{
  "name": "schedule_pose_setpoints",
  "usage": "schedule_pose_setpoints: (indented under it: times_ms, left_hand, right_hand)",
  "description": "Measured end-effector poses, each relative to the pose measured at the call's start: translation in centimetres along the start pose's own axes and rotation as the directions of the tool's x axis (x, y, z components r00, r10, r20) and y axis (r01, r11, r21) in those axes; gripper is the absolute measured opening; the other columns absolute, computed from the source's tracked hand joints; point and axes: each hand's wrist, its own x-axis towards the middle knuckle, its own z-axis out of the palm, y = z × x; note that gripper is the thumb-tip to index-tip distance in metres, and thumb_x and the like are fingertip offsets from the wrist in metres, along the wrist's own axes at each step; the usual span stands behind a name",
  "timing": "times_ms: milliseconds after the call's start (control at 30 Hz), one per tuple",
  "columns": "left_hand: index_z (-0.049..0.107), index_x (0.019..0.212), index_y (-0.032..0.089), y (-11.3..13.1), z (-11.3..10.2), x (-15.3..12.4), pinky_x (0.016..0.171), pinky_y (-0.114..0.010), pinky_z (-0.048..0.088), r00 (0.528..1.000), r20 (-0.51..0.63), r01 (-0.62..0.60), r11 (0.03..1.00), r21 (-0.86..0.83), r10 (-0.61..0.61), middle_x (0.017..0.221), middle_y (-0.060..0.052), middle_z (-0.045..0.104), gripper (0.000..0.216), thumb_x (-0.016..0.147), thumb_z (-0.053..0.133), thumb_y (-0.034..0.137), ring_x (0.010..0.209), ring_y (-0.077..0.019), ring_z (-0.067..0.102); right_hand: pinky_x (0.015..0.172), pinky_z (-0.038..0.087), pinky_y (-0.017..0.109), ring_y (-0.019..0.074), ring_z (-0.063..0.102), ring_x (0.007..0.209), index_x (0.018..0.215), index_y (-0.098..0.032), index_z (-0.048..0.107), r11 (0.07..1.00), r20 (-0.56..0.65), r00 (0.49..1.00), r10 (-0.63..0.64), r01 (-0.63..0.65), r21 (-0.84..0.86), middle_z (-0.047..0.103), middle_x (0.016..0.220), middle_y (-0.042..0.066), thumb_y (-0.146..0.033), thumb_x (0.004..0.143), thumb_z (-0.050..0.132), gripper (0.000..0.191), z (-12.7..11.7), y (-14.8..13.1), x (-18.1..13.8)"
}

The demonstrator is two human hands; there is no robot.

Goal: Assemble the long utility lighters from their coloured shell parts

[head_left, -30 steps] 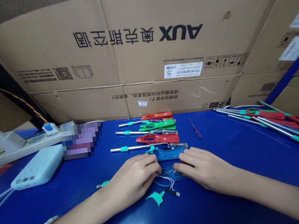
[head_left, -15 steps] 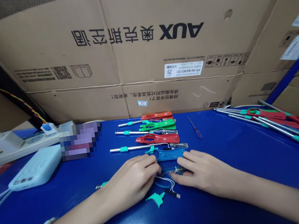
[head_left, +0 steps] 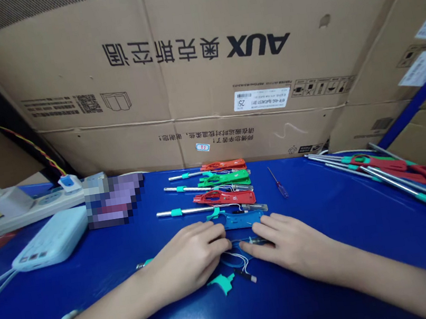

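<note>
Several barbecue lighters in parts lie in a column on the blue table. In the nearest one, a blue lighter casing point(head_left: 231, 261) carries white wires and a clear fuel tank point(head_left: 257, 240). My left hand point(head_left: 200, 252) curls its fingers over the left part of this casing. From the right, my right hand point(head_left: 284, 237) grips it, thumb lying by the fuel tank. Just behind my fingertips rests another blue casing half point(head_left: 243, 220). A green trigger point(head_left: 223, 284) and a black igniter point(head_left: 245, 275) lie in front. Both palms hide much of the held casing.
Behind are a red lighter casing point(head_left: 227, 198), a green one point(head_left: 226, 180) and an orange one point(head_left: 225, 165). A screwdriver point(head_left: 279, 184) lies to their right. More lighters point(head_left: 411, 172) are piled far right. A power bank point(head_left: 54, 239) and power strip point(head_left: 48, 199) stand left. Cardboard point(head_left: 202, 86) walls the back.
My right thumb has shifted slightly left and up, over the fuel tank. The fingertips of my two hands are a little closer together. The other parts lie unmoved.
</note>
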Motion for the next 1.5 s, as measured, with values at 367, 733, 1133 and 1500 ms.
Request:
schedule_pose_setpoints:
  times_ms: [367, 733, 1133, 1500]
  left_hand:
    - [0.064, 0.094, 0.016, -0.21, -0.40, 0.00, 0.073, -0.029, 0.048, 1.000, 0.001, 0.005, 0.999, -0.033, -0.005, 0.092, -0.006, 0.061, 0.028, 0.086, 0.040, 0.005, 0.080, -0.0180, 0.058]
    - [0.062, 0.097, 0.016, -0.34, -0.55, 0.04, 0.073, -0.028, 0.049, 1.000, -0.008, 0.020, 0.991, -0.132, -0.021, 0.093, -0.006, 0.059, 0.030, 0.085, 0.038, 0.003, 0.081, -0.0172, 0.058]
    - [0.063, 0.094, 0.016, -0.39, -0.30, 0.02, 0.080, -0.031, 0.048, 0.999, -0.037, -0.030, 0.992, -0.121, 0.025, 0.094, -0.006, 0.063, 0.032, 0.087, 0.035, 0.004, 0.085, -0.0172, 0.059]
    - [0.060, 0.101, 0.017, -0.59, -0.34, -0.05, 0.080, -0.032, 0.048, 0.999, 0.001, -0.046, 0.996, -0.078, 0.046, 0.096, -0.006, 0.063, 0.030, 0.089, 0.036, 0.004, 0.087, -0.0188, 0.059]
  right_hand:
    - [0.066, 0.040, 0.030, 0.0173, 0.049, 0.070, 0.116, -0.021, 0.056, 1.000, -0.012, 1.000, 0.010, -0.010, 0.006, 0.054, 0.082, 0.005, -0.014, 0.097, 0.034, 0.030, 0.14, -0.02, -0.08]
    - [0.063, 0.034, 0.028, 0.0158, 0.044, 0.068, 0.110, -0.022, 0.057, 1.000, -0.027, 1.000, 0.007, -0.006, 0.011, 0.052, 0.079, 0.003, -0.014, 0.097, 0.037, 0.025, 0.15, 0.07, -0.02]
    - [0.063, 0.033, 0.028, 0.0155, 0.044, 0.068, 0.108, -0.023, 0.057, 1.000, -0.026, 1.000, 0.012, -0.012, 0.020, 0.051, 0.079, 0.003, -0.015, 0.097, 0.038, 0.023, 0.14, 0.05, -0.06]
    - [0.063, 0.036, 0.029, 0.0175, 0.046, 0.068, 0.115, -0.020, 0.057, 1.000, -0.008, 1.000, 0.010, -0.009, 0.025, 0.053, 0.081, 0.004, -0.015, 0.097, 0.037, 0.027, 0.20, 0.01, -0.17]
